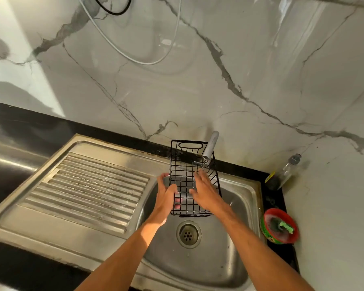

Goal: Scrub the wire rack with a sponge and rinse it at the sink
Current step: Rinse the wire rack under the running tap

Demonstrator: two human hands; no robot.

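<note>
A black wire rack [182,164] is held tilted over the steel sink basin [235,206], its far end up under the grey tap [211,146]. My left hand [166,195] grips its left edge, thumb on top and fingertips showing through the mesh from below. My right hand [205,191] lies on the grid with fingers stretched out flat, rubbing or pressing the wires. A green sponge [283,225] sits in a small red tub [268,233] on the counter at the right, away from both hands.
The ribbed steel drainboard [88,190] spreads to the left of the basin. The drain [188,234] lies below the rack. A clear soap bottle [287,170] stands in the right corner against the marble wall. Black counter edges the sink.
</note>
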